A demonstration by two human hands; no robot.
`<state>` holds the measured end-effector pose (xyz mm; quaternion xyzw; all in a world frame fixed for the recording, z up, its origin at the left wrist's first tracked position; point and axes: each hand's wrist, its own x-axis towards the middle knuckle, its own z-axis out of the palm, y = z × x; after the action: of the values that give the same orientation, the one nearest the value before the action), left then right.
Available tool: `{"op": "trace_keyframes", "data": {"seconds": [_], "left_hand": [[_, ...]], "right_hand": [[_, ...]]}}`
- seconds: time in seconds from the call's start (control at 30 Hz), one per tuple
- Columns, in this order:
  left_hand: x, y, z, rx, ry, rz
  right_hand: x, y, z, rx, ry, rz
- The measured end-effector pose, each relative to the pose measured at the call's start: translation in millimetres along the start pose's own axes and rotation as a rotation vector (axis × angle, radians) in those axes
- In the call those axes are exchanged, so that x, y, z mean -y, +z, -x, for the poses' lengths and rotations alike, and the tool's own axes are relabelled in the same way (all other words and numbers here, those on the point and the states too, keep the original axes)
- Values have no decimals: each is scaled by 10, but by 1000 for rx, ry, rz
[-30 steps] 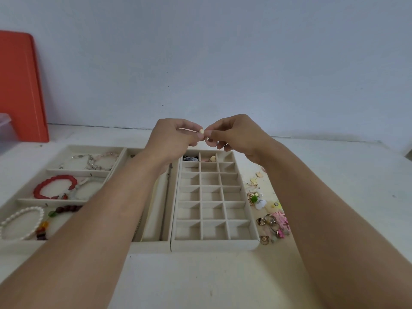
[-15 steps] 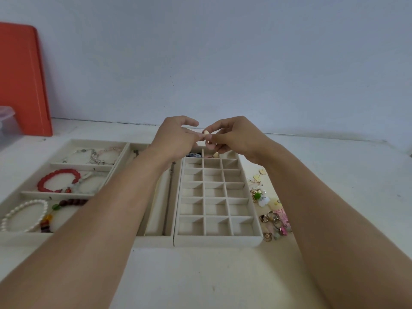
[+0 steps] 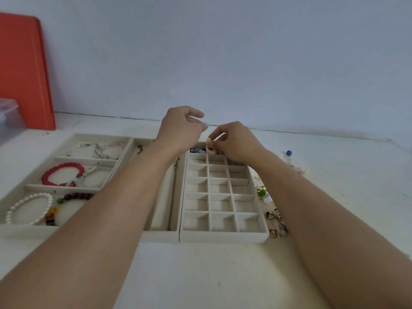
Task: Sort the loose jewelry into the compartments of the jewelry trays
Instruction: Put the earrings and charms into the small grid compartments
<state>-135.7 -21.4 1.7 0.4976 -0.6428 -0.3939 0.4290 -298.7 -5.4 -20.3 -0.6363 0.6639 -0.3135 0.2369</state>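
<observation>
I see bracelets point(image 3: 62, 176) already laid in the left tray point(image 3: 73, 158). My right hand point(image 3: 236, 142) pinches a small pale piece point(image 3: 209, 140), maybe an earring, above the grid tray's point(image 3: 223, 237) far row; left hand point(image 3: 181, 130) loosely curled, holding nothing. Most cells stay bare, and loose jewelry point(image 3: 273, 216) waits on the worktop point(image 3: 200, 275).

matt velvety trays point(image 3: 223, 236), glossy red bead bracelet point(image 3: 62, 173)

Cream trays point(image 3: 223, 237), a red bracelet point(image 3: 62, 173), a white pearl bracelet point(image 3: 29, 207) and an orange board point(image 3: 22, 72) were seen.
</observation>
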Motion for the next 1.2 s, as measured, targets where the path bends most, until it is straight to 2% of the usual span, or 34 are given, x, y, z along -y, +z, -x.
{"op": "trace_keyframes", "data": {"seconds": [0.13, 0.5, 0.8, 0.93, 1.2], "left_hand": [[-5, -12, 0, 8, 2, 15], [-20, -1, 8, 27, -1, 16], [-27, -4, 28, 37, -7, 1], [-30, -1, 31, 33, -6, -2], [-19, 13, 32, 41, -7, -24]], "right_hand": [[-6, 23, 0, 7, -26, 41], [-32, 14, -29, -87, 59, 105], [-22, -4, -68, -22, 66, 236], [-57, -10, -69, -90, 58, 202], [-55, -21, -73, -70, 32, 214]]}}
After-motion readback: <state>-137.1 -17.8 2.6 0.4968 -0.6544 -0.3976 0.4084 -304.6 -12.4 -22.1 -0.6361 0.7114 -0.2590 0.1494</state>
